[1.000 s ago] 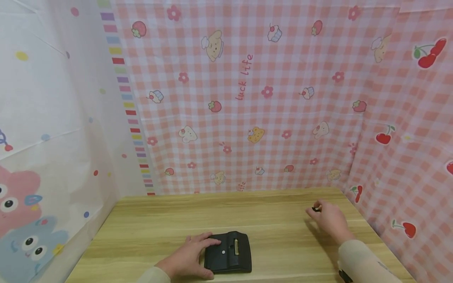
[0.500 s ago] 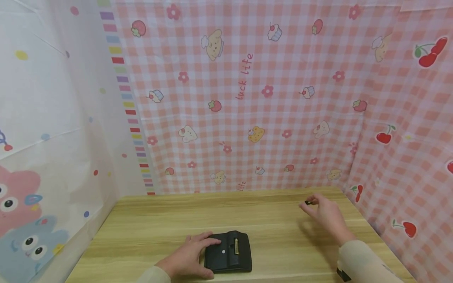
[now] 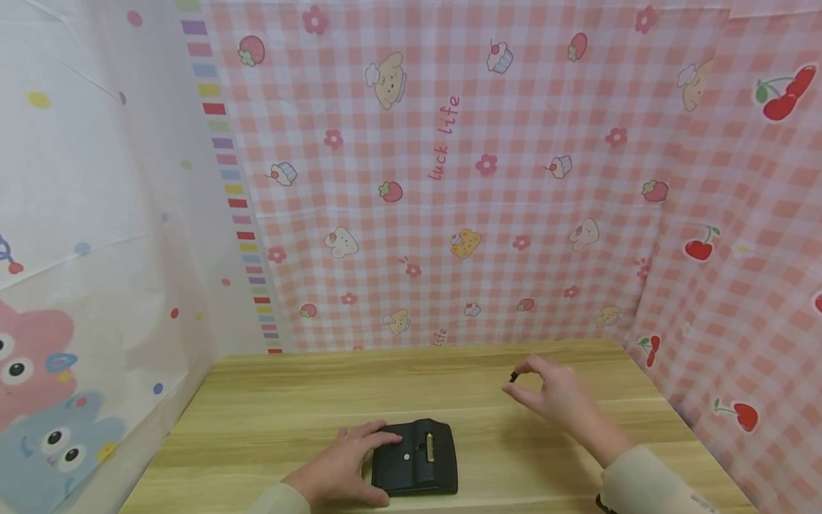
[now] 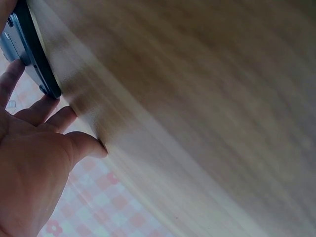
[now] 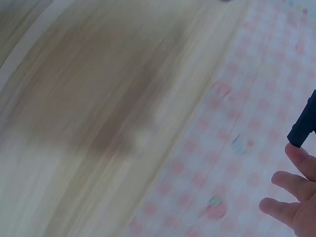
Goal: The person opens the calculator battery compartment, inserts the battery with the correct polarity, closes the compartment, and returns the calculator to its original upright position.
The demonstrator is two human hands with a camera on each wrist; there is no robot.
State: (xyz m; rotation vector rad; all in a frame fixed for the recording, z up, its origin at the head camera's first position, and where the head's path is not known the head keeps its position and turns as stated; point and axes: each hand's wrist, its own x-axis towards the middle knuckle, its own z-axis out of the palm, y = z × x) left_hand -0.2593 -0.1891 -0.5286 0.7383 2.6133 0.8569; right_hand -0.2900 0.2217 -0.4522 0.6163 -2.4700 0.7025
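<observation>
A flat black battery-powered device point(image 3: 393, 471) lies on the wooden table with its recessed battery compartment facing up. A gold-coloured battery point(image 3: 430, 447) sits in that recess. My left hand point(image 3: 343, 465) holds the device at its left side, thumb at the near edge and fingertips over the far edge and face. In the left wrist view only a dark side of the device point(image 4: 35, 54) shows. My right hand point(image 3: 561, 400) is raised over the table, pinching a small black battery cover point(image 3: 514, 377) between thumb and index finger. The right wrist view catches part of this cover point(image 5: 303, 123), cut off by the frame.
The wood-grain table point(image 3: 289, 389) ends at a pink checked cloth point(image 3: 411, 228) behind. Another checked cloth with cherries point(image 3: 738, 300) hangs at the right, and a white printed cloth point(image 3: 148, 285) at the left.
My right hand has moved left across the table, carrying the small black cover towards the device. The left hand and the device have stayed in place.
</observation>
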